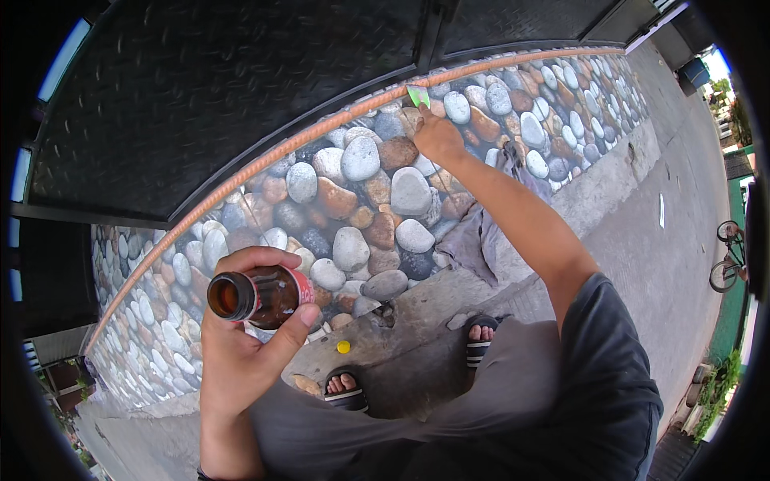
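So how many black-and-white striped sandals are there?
2: left sandal, below and right of the brown glass bottle in the left hand; right sandal, farther right.

Decent daylt from where I stand, soft & fairly even; pebbled surface (411, 191) bright w/ only soft shadows. Glare's worst at 2 o'clock, bright patch (714, 66) blown out nr the rim; blue-white slivers (64, 60) at 9–10 too. Black gate (241, 96), 11 o'clock, v. dim, dull glints only. Small highlights on brown bottle (277, 295). Fisheye bends orange strip (327, 125) into an arc; corners go black.
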A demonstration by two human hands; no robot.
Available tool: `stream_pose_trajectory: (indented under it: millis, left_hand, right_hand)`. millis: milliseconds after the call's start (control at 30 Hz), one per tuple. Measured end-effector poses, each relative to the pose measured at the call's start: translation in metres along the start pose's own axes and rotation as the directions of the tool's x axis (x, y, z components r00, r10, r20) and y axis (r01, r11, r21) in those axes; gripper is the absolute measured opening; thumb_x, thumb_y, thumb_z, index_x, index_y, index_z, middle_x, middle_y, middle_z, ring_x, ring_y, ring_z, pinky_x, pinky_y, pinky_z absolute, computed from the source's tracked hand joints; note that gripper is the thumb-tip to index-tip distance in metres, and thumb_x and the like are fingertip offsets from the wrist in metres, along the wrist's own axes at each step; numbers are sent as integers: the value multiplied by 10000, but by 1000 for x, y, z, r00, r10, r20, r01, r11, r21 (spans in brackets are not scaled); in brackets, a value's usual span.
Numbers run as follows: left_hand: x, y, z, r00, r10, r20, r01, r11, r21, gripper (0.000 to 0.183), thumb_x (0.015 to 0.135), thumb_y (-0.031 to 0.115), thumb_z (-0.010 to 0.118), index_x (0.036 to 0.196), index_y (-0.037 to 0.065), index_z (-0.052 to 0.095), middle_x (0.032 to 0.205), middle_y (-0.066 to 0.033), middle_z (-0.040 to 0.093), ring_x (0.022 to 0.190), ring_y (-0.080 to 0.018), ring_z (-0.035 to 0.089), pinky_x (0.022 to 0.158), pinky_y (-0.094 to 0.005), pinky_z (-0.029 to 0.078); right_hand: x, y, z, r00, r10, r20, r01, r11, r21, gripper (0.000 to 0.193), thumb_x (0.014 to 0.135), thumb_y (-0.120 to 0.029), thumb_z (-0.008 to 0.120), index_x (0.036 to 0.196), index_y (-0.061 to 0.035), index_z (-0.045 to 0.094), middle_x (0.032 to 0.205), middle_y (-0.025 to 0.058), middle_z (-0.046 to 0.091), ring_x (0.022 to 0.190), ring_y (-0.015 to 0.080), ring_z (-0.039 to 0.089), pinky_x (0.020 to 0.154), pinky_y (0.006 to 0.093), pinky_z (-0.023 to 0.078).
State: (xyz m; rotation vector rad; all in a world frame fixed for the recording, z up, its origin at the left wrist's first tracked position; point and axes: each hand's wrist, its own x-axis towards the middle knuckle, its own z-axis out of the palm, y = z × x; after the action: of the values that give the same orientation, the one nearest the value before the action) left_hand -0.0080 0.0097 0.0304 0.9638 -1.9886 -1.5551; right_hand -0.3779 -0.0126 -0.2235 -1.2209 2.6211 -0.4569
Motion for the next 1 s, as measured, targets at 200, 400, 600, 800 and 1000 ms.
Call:
stream_pose_trajectory:
  millis: [200, 400, 600, 800, 1000]
  left_hand:
    - [2, 2, -1, 1000, -11, 7, 11, 999, 41, 449, 808, 12, 766, 1197, 21, 542, 945, -43, 642, 875, -89, 612, 793, -237, 484]
    - [3, -1, -6, 1000, 21, -21, -21, 1000, -4, 402, 812, 6, 765, 1162, 37, 568, 942, -34, 633, 871, -87, 617, 776, -228, 487]
    - [-5, 1, -23, 1000, 10, -19, -9, 998, 63, 404, 814, 26, 768, 1162, 36, 563, 988, -47, 639, 889, -90, 627, 776, -236, 511]
    - [-10, 1, -42, 987, 36, -155, -24, 997, 75, 350, 822, 43, 762, 1128, 43, 591, 906, -11, 646, 850, -77, 619, 763, -226, 487]
    - [-15, 3, -47, 988, 39, -151, -28, 997, 73, 356, 819, 34, 762, 1131, 40, 590, 944, -16, 642, 853, -72, 612, 757, -220, 482]
  right_hand:
    - [17, 0, -36, 999, 13, 40, -9, 996, -92, 547, 956, -206, 427, 1444, 39, 399, 1073, 258, 687, 1031, 368, 676, 887, 433, 541]
    - [-54, -48, 18, 954, -266, 138, 275, 960, -55, 488, 975, -235, 436, 1427, -54, 462, 976, 249, 694, 902, 392, 682, 833, 501, 534]
    - [-55, -58, 21, 942, -313, 118, 313, 950, 24, 488, 974, -228, 434, 1432, -64, 457, 995, 240, 693, 916, 392, 677, 844, 504, 525]
    - [-79, -119, 19, 851, -404, 335, 422, 906, 21, 511, 971, -253, 453, 1473, -163, 429, 1046, 223, 690, 968, 368, 670, 866, 482, 521]
    - [-56, -134, -2, 832, -435, 344, 478, 877, -48, 539, 976, -276, 470, 1500, -186, 385, 1027, 208, 687, 971, 360, 664, 870, 479, 520]
